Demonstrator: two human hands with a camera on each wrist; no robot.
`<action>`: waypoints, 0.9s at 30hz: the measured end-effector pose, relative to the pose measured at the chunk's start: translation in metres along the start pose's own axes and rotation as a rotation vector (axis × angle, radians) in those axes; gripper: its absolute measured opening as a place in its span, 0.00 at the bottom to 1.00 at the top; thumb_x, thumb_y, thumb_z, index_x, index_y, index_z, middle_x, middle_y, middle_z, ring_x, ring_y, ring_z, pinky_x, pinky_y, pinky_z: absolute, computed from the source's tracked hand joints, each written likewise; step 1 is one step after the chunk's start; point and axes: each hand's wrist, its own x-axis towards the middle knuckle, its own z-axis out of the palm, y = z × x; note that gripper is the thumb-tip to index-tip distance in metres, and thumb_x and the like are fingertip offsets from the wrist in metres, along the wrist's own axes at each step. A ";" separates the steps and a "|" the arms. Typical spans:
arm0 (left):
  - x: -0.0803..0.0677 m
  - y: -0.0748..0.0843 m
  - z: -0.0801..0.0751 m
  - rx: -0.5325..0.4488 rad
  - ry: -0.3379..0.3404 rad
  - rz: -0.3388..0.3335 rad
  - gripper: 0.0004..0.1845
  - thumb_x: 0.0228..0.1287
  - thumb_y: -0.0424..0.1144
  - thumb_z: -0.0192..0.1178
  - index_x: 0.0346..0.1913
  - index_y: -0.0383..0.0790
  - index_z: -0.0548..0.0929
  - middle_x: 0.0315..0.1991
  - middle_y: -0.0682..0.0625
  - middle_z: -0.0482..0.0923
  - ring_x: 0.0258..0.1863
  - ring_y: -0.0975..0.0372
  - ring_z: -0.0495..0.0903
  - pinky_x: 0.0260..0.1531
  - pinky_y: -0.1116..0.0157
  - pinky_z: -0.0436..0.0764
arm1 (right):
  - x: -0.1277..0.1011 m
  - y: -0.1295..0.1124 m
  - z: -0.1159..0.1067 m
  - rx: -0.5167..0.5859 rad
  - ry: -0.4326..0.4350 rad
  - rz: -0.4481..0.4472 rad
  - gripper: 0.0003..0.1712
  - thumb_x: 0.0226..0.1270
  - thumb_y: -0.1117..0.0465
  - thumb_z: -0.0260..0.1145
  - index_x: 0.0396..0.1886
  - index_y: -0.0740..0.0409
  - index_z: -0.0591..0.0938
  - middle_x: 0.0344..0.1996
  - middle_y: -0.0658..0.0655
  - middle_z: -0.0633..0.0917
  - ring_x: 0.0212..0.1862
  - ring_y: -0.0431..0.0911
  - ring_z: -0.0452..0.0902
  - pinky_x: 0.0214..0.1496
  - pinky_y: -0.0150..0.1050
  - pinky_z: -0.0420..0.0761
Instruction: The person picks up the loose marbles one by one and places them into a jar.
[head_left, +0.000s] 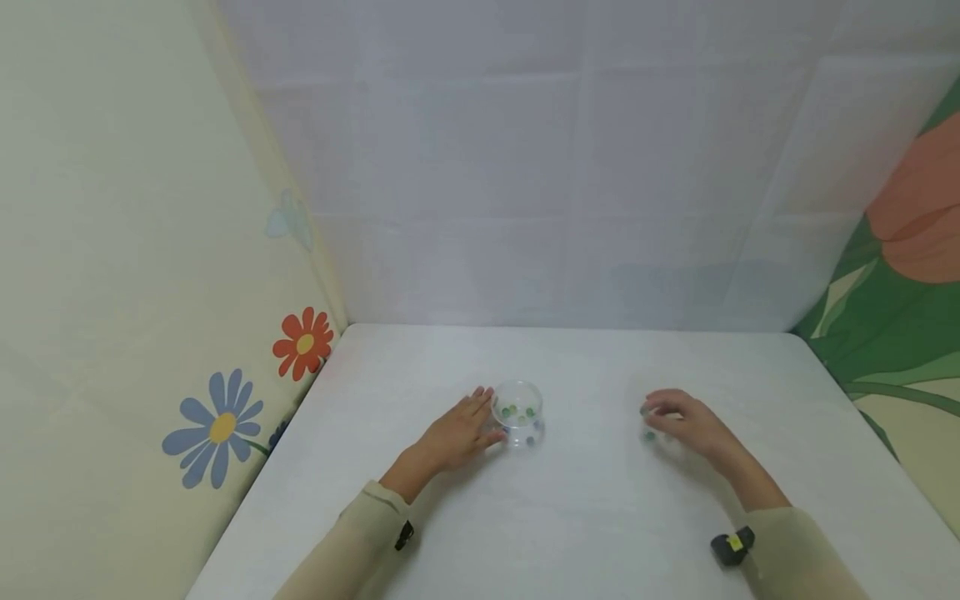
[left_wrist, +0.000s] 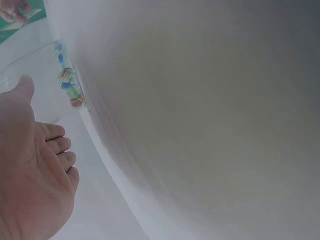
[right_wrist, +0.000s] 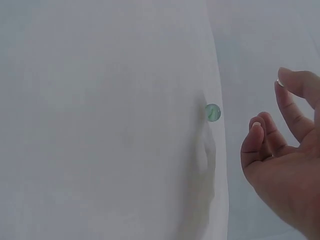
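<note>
A clear round container [head_left: 517, 406] stands on the white table, with several coloured glass marbles [left_wrist: 70, 82] at its bottom. My left hand [head_left: 457, 429] lies at its left side, fingers extended beside the wall and the thumb pointing along its near side. Farther right, my right hand [head_left: 684, 419] is raised over the table. Its thumb and forefinger pinch a small greenish marble [head_left: 644, 410], mostly hidden in the right wrist view. Another green marble [right_wrist: 213, 113] lies on the table just below these fingers.
The white table [head_left: 570, 517] ends at a pale cloth backdrop [head_left: 487, 150]. A flowered cloth [head_left: 112, 292] hangs along the left side, and a cloth with a large tulip [head_left: 900, 333] along the right.
</note>
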 end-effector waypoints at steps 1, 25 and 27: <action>0.000 0.000 0.000 0.000 0.001 0.000 0.43 0.79 0.62 0.42 0.78 0.28 0.56 0.80 0.39 0.52 0.80 0.50 0.48 0.80 0.55 0.50 | 0.000 -0.002 0.001 -0.006 0.004 -0.006 0.20 0.72 0.55 0.68 0.57 0.60 0.81 0.62 0.65 0.76 0.59 0.59 0.75 0.48 0.42 0.82; 0.001 -0.002 0.000 -0.022 -0.029 -0.012 0.44 0.79 0.63 0.41 0.79 0.30 0.53 0.81 0.40 0.50 0.81 0.51 0.46 0.80 0.56 0.49 | 0.010 -0.025 0.018 0.001 0.028 -0.127 0.16 0.72 0.56 0.68 0.53 0.60 0.83 0.62 0.63 0.78 0.58 0.56 0.77 0.60 0.51 0.79; 0.001 -0.002 0.000 -0.020 -0.031 -0.011 0.44 0.79 0.64 0.40 0.79 0.30 0.53 0.81 0.40 0.49 0.81 0.51 0.46 0.80 0.56 0.48 | 0.011 -0.027 0.020 0.004 0.022 -0.127 0.16 0.72 0.56 0.68 0.53 0.60 0.83 0.63 0.63 0.77 0.59 0.57 0.76 0.61 0.53 0.79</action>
